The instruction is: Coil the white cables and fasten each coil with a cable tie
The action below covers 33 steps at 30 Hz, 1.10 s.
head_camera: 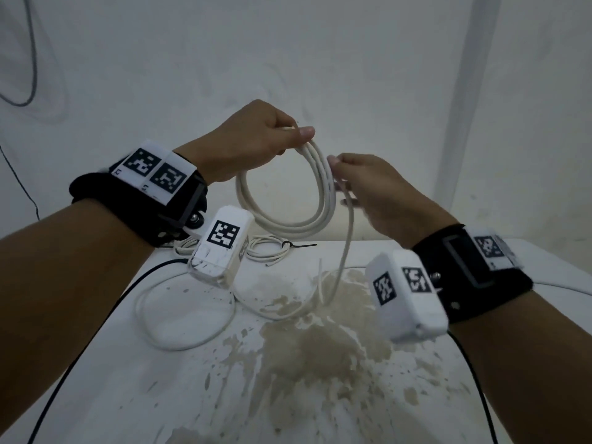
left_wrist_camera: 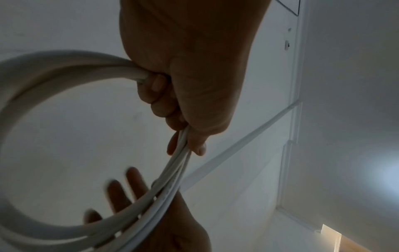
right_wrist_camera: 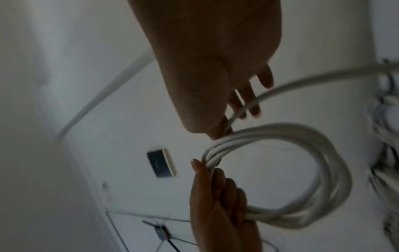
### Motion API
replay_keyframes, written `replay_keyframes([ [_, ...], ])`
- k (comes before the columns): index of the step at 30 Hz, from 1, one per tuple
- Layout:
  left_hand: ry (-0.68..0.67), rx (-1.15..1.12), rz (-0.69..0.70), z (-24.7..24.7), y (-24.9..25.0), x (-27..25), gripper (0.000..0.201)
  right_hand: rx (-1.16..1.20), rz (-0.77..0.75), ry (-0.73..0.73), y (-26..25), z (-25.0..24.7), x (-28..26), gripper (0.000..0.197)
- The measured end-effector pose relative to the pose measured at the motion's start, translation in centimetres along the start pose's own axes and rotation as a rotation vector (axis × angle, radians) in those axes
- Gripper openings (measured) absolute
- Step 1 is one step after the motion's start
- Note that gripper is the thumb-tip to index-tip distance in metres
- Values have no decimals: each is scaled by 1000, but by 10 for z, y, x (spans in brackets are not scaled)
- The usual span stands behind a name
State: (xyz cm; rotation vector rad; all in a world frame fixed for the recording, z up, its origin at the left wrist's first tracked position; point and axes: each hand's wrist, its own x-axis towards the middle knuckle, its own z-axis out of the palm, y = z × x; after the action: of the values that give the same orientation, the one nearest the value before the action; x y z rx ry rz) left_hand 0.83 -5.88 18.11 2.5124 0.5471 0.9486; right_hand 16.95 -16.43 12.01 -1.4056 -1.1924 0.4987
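My left hand (head_camera: 293, 139) is raised above the table and grips the top of a coil of white cable (head_camera: 288, 224) with several turns; the left wrist view shows its fingers curled round the bundle (left_wrist_camera: 54, 68). My right hand (head_camera: 339, 181) is against the coil's right side. In the right wrist view its thumb and forefinger pinch the loose strand (right_wrist_camera: 280, 87), while the other fingers (right_wrist_camera: 252, 95) stay fairly straight. That strand (head_camera: 347, 238) hangs down to the table, where the rest of the cable lies. A coil tied with a black cable tie (head_camera: 272, 251) lies at the back.
The white table (head_camera: 128, 395) has brown stains across its middle. A loose white cable loop (head_camera: 185, 315) lies at the left. Another small white coil (head_camera: 184, 246) shows partly behind the left wrist camera. Black leads (head_camera: 96, 315) run along both sides. A white wall stands close behind.
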Motion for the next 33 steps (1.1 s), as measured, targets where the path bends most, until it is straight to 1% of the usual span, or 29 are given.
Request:
replay_keyframes([
  [2,8,4,24,1,1,0,38,383,129,-176,-3,8,-3,38],
  [3,13,12,33,1,1,0,37,488,173,-253,-3,10,-4,41],
  [5,11,-13,35,0,0,-1,38,592,219,-364,-3,14,-5,47],
  [7,4,-50,39,-1,-3,-2,40,641,235,-397,-3,17,-6,54],
  [8,2,-45,44,-1,-4,-3,40,649,237,-388,-4,20,-6,57],
  [9,4,-29,53,0,-4,-3,42,634,232,-354,-5,24,-7,59],
  [12,28,55,64,6,-3,-3,48,541,166,-159,-3,35,-7,56],
  [14,19,81,26,11,-4,-4,49,530,129,-62,1,40,-8,54],
  [15,20,79,-5,13,-4,-5,46,542,120,-20,3,41,-8,54],
  [16,49,86,-28,15,-5,-6,42,565,119,29,4,42,-8,54],
  [17,124,124,-34,18,-5,-8,39,600,121,88,4,42,-7,54],
  [19,349,200,-23,25,2,-18,31,691,119,221,4,39,-2,53],
  [20,378,210,-63,31,7,-26,32,748,111,280,4,37,0,53],
  [21,282,169,-154,39,11,-34,40,809,102,331,4,34,3,53],
  [22,95,58,-292,51,16,-44,47,870,92,376,5,32,5,53],
  [23,-119,-124,-458,64,19,-55,52,926,81,414,5,30,6,54],
  [24,-254,-339,-599,75,22,-64,53,973,74,441,5,29,7,54],
  [25,-274,-546,-696,84,21,-69,53,1008,71,457,6,30,6,54],
  [26,-191,-758,-753,90,19,-69,49,1027,71,466,6,32,5,53],
  [28,105,-1116,-793,96,11,-60,34,1029,76,470,9,37,1,53],
  [29,250,-1218,-802,96,6,-52,29,1020,79,465,11,40,-1,53],
  [30,358,-1268,-803,95,2,-46,27,1011,83,457,12,42,-3,53],
  [31,416,-1244,-795,94,-3,-39,27,1002,88,446,13,44,-6,53],
  [33,451,-1124,-775,90,-10,-33,28,982,96,417,13,45,-9,54],
])
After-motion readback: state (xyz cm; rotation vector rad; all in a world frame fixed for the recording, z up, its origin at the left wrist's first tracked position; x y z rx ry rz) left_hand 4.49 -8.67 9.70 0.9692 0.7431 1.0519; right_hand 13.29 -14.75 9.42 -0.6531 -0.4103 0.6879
